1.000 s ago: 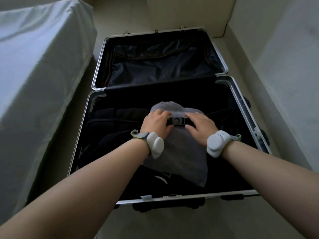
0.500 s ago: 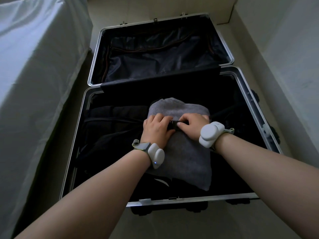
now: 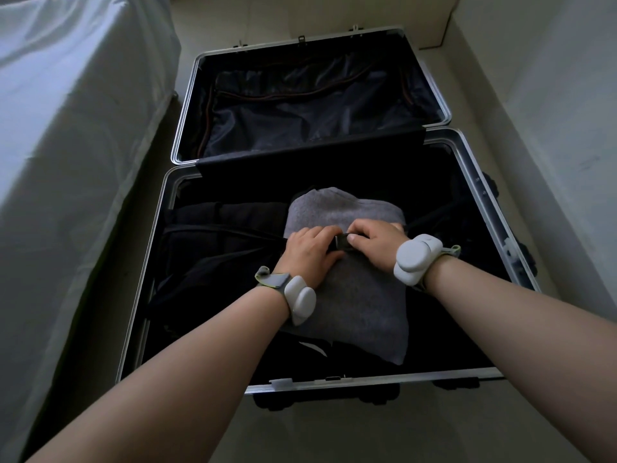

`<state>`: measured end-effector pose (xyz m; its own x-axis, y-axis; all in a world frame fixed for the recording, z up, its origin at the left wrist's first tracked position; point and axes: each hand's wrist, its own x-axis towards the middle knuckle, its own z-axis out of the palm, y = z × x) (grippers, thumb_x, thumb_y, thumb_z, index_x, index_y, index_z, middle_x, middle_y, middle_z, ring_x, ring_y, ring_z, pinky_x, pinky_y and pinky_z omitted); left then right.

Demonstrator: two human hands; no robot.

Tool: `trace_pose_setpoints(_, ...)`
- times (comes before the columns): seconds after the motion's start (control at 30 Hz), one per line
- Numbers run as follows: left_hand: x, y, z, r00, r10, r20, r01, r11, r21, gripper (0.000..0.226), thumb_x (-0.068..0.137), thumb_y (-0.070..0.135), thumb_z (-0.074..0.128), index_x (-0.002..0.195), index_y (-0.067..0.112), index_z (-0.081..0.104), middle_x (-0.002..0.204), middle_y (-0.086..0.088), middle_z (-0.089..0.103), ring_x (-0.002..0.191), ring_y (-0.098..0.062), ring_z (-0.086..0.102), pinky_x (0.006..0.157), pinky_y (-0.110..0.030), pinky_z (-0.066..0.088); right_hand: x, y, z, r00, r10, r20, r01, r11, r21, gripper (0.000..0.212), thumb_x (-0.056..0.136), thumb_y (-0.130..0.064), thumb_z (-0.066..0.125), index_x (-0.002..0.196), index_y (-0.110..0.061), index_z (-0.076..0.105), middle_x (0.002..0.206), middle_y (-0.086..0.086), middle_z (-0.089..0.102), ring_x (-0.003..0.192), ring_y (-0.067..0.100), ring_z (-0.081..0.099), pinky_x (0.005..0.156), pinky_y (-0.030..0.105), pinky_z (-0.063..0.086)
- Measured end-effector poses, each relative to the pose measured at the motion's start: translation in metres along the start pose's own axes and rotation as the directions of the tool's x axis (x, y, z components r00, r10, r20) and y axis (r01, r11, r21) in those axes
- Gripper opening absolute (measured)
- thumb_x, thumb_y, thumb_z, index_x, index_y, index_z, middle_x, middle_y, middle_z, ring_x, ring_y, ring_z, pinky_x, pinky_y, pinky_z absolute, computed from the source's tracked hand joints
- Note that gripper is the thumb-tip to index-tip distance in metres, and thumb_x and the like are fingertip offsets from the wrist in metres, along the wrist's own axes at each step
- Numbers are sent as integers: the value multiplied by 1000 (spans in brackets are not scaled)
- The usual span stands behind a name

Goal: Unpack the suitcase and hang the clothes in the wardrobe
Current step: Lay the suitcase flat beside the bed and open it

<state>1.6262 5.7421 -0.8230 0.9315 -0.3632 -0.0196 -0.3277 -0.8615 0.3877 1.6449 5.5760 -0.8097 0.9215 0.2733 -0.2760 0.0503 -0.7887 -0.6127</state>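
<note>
Grey knit fabric, a folded sweater (image 3: 360,295), lies on top of the load in the near half of an aluminium-framed suitcase (image 3: 367,379) that sits fully open on the floor. Across the sweater's upper part runs a black packing strap (image 3: 233,233), and both hands meet at its buckle (image 3: 342,243). The left hand (image 3: 309,253) rests on the sweater with its fingers curled over the buckle's left end, thumb tucked below. The right hand (image 3: 374,237) is bent down onto the right end and pinches it between thumb and curled fingers. The hands hide too much of the clasp to tell whether it is fastened or parted.

Dark folded clothes (image 3: 217,248) fill the space left of the sweater and show beneath its near edge. The far half of the case holds only its black lining (image 3: 310,105). Each wrist carries a white strapped device, left (image 3: 300,299) and right (image 3: 414,257). A bed draped in a white sheet (image 3: 66,128) stands just beside the case on the left, and a pale wall (image 3: 551,111) runs along the right.
</note>
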Motion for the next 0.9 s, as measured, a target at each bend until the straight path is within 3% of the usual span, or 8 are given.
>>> trace_pose_setpoints(0.2, -1, 1, -10, 999, 45, 9, -45, 996, -83, 34, 88, 26, 61, 119, 14, 56, 103, -5, 66, 97, -23, 59, 83, -27, 36, 0, -6, 3, 1000, 2, 22, 0, 997, -75, 22, 99, -30, 38, 107, -19, 55, 105, 0, 64, 107, 20, 55, 99, 34, 25)
trace_pose_setpoints(0.37, 1, -1, -18, 998, 31, 51, -20, 980, -196, 33, 86, 27, 65, 116, 18, 58, 98, 0, 66, 90, -14, 60, 77, -24, 45, -2, 1, 2, 998, -46, 37, 42, 995, 94, 18, 97, -26, 46, 101, -17, 61, 89, -6, 57, 96, 18, 56, 102, 43, 34)
trace_pose_setpoints(0.47, 2, -1, -19, 999, 26, 39, -18, 981, -192, 31, 86, 29, 65, 116, 22, 59, 98, 4, 67, 88, -12, 62, 78, -25, 48, -2, 1, 1, 999, -37, 35, 32, 990, 140, 18, 95, -25, 49, 104, -19, 63, 93, -7, 61, 104, 20, 59, 103, 44, 35)
trace_pose_setpoints(0.53, 1, -1, -18, 999, 20, 27, -14, 982, -188, 32, 85, 30, 64, 116, 23, 59, 99, 4, 68, 88, -11, 62, 78, -25, 49, -2, 0, 0, 999, -19, 30, 17, 998, 64, 21, 94, -30, 50, 108, -22, 62, 101, -6, 65, 107, 18, 58, 103, 37, 32)
trace_pose_setpoints(0.6, 0, 0, -18, 999, 9, 31, -4, 986, -167, 32, 85, 31, 64, 115, 24, 58, 97, 4, 68, 88, -12, 62, 77, -26, 49, -1, -1, 0, 999, 17, 38, -16, 1000, -22, 18, 91, -37, 53, 99, -25, 63, 97, -5, 65, 100, 17, 59, 95, 35, 35)
trace_pose_setpoints(0.7, -1, 0, -17, 1000, -1, 16, 4, 987, -162, 30, 83, 33, 66, 111, 23, 59, 90, 5, 67, 85, -14, 63, 72, -24, 47, 0, -2, -5, 995, 19, 93, -36, 982, 184, 16, 87, -28, 61, 73, -21, 58, 69, -4, 56, 71, 16, 56, 71, 32, 44)
trace_pose_setpoints(0.77, 0, 1, -17, 1000, -18, 1, 18, 985, -174, 31, 81, 39, 67, 109, 26, 60, 86, 8, 66, 82, -13, 64, 71, -27, 49, 0, -1, -6, 995, -16, 101, -22, 932, 361, 14, 87, -15, 62, 74, -12, 59, 66, 1, 52, 63, 12, 48, 60, 26, 38)
trace_pose_setpoints(0.9, 2, 3, -25, 999, -13, 36, 19, 988, -156, 35, 79, 46, 68, 110, 30, 61, 90, 6, 69, 82, -12, 64, 74, -33, 53, -7, 6, -4, 993, -81, 86, 21, 838, 546, 9, 88, -7, 62, 91, 1, 65, 77, 7, 59, 71, 9, 53, 70, 22, 41)
